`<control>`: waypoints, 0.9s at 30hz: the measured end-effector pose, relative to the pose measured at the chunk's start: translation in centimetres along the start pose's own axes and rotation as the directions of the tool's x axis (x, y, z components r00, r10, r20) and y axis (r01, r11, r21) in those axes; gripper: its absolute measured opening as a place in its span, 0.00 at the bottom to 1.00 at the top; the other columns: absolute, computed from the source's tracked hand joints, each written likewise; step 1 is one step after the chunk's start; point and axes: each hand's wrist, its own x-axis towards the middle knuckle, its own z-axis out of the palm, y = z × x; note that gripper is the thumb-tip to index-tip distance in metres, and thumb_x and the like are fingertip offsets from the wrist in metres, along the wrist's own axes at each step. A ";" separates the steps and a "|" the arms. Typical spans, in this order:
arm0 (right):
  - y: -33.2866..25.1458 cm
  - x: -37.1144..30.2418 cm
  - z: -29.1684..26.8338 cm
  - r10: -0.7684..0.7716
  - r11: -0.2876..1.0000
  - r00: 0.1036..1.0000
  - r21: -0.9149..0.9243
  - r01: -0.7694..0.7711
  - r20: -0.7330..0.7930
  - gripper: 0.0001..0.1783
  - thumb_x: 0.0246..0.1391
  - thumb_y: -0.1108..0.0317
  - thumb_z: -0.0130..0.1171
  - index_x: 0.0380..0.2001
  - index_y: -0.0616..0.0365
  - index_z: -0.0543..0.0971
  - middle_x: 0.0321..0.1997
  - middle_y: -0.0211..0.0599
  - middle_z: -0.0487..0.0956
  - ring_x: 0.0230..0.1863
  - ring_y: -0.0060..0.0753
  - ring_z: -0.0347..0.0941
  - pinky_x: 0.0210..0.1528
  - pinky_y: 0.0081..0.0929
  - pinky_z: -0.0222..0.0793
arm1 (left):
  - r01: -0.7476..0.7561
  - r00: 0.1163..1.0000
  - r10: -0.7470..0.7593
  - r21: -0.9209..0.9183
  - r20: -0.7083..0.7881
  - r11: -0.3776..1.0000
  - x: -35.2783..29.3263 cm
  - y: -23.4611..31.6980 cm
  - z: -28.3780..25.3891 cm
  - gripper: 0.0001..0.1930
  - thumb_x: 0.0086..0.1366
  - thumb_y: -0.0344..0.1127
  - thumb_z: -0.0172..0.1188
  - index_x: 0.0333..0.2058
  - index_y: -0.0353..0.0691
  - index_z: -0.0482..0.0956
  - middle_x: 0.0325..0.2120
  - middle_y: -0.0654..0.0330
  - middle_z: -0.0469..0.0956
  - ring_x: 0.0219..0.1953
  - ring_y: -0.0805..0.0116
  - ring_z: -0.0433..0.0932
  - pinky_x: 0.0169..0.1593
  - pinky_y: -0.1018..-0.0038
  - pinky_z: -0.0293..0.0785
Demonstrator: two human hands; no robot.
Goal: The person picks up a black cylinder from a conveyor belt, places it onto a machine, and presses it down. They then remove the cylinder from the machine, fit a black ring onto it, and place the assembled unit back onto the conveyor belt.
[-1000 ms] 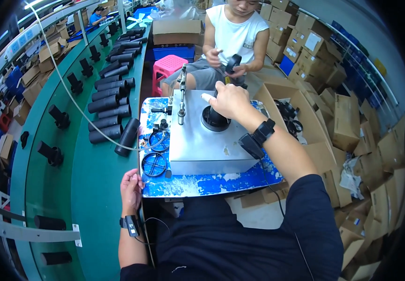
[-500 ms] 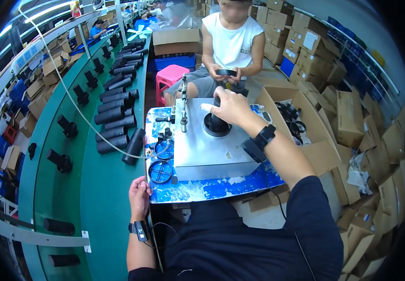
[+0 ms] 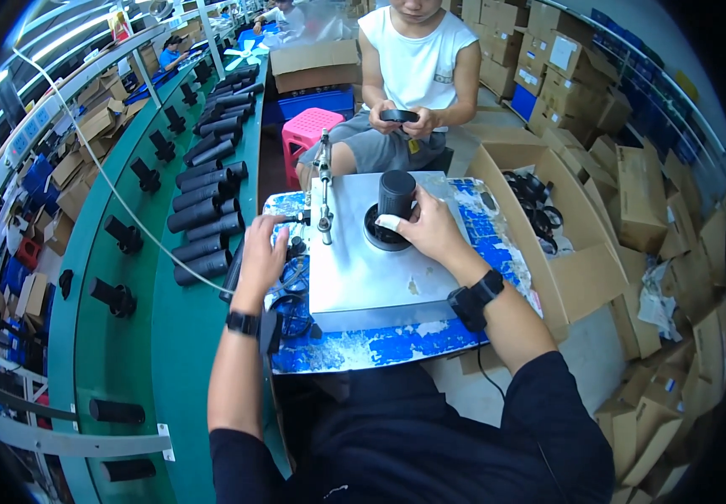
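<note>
A ribbed black cylinder point(image 3: 396, 195) stands upright in the dark round opening point(image 3: 386, 244) on top of a silver metal box point(image 3: 363, 290). My right hand point(image 3: 434, 228) is closed round its right side, with a white wrap on the thumb. Left of the box, my left hand point(image 3: 262, 256) reaches forward with its fingers apart. Its index fingertip is at the small black lever point(image 3: 294, 217) beside the metal rod fitting point(image 3: 324, 189). Black spoked rings point(image 3: 293, 312) lie below that hand on the worn blue table point(image 3: 380, 351), partly hidden by my wrist.
Several black tubes point(image 3: 199, 202) lie along the green conveyor point(image 3: 170, 336) on my left. Across the table sits a person point(image 3: 418, 67) holding a black ring point(image 3: 398, 116). An open carton point(image 3: 586, 277) of black parts stands to the right. A thin pale hose point(image 3: 115, 172) crosses the left side.
My left hand has moved forward from the table's near left corner to the lever. The right hand has come down to the cylinder's side, leaving its top in plain sight.
</note>
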 end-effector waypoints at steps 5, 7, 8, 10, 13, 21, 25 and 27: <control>0.8 -0.3 0.5 -0.083 0.997 0.994 0.002 0.083 -0.076 0.38 0.47 0.50 0.82 0.54 0.65 0.80 0.29 0.42 0.83 0.27 0.34 0.80 0.33 0.34 0.77 | 0.038 0.991 -0.058 0.165 0.124 0.986 2.6 -5.7 4.4 0.19 0.78 0.42 0.58 0.58 0.37 0.82 0.57 0.44 0.81 0.58 0.40 0.79 0.64 0.54 0.74; 1.4 -0.3 0.9 -0.106 0.994 0.989 0.013 0.108 -0.105 0.38 0.47 0.51 0.82 0.53 0.65 0.79 0.29 0.44 0.83 0.27 0.37 0.81 0.34 0.35 0.78 | 0.246 0.925 -0.256 0.068 0.282 0.967 3.3 -6.4 4.8 0.22 0.79 0.43 0.57 0.63 0.36 0.78 0.60 0.42 0.80 0.61 0.41 0.78 0.66 0.56 0.73; 1.5 -0.3 0.8 -0.099 0.995 0.989 0.013 0.101 -0.110 0.38 0.47 0.51 0.82 0.53 0.65 0.79 0.29 0.44 0.83 0.27 0.37 0.81 0.34 0.35 0.78 | 0.355 0.865 -0.342 0.035 0.367 0.934 3.5 -6.1 4.9 0.23 0.79 0.43 0.56 0.65 0.36 0.77 0.61 0.41 0.79 0.63 0.41 0.78 0.67 0.57 0.72; 1.3 -0.3 0.6 -0.088 0.996 0.989 -0.010 0.087 -0.117 0.36 0.47 0.51 0.82 0.52 0.65 0.79 0.30 0.45 0.83 0.27 0.39 0.81 0.34 0.35 0.78 | 0.330 0.868 -0.308 0.013 0.390 0.944 3.6 -5.8 4.9 0.24 0.79 0.43 0.56 0.66 0.35 0.76 0.62 0.40 0.79 0.64 0.41 0.77 0.67 0.58 0.72; 0.9 -0.6 0.6 -0.089 0.996 0.989 -0.018 0.087 -0.119 0.35 0.48 0.52 0.81 0.51 0.64 0.79 0.31 0.45 0.83 0.28 0.39 0.81 0.34 0.36 0.78 | 0.288 0.876 -0.250 -0.032 0.412 0.957 3.2 -5.3 3.9 0.25 0.80 0.44 0.55 0.67 0.34 0.74 0.62 0.39 0.79 0.66 0.42 0.76 0.69 0.58 0.71; 1.3 0.1 -0.3 -0.081 0.996 0.990 0.018 0.083 -0.112 0.32 0.51 0.55 0.81 0.51 0.64 0.79 0.35 0.43 0.84 0.32 0.36 0.82 0.38 0.35 0.78 | 0.218 0.974 -0.225 -0.223 -0.007 0.950 -1.2 5.4 -1.1 0.27 0.76 0.32 0.61 0.71 0.36 0.71 0.62 0.51 0.77 0.54 0.61 0.81 0.56 0.72 0.76; 1.1 0.5 0.3 -0.146 0.955 0.965 0.223 0.195 -0.218 0.28 0.60 0.60 0.75 0.55 0.65 0.77 0.45 0.40 0.85 0.43 0.33 0.83 0.50 0.31 0.79 | 0.088 0.985 -0.136 -0.365 -0.110 0.927 -9.8 11.8 -8.2 0.19 0.70 0.24 0.61 0.60 0.34 0.79 0.55 0.48 0.79 0.45 0.64 0.78 0.45 0.73 0.76; -2.0 2.6 -2.3 -0.150 0.701 0.848 0.550 0.454 -0.509 0.25 0.66 0.63 0.68 0.60 0.64 0.76 0.56 0.45 0.83 0.54 0.34 0.80 0.59 0.32 0.76 | 0.115 0.981 -0.160 -0.335 -0.110 0.935 -14.1 13.0 -11.2 0.17 0.69 0.24 0.62 0.56 0.36 0.81 0.51 0.48 0.79 0.43 0.63 0.78 0.42 0.73 0.75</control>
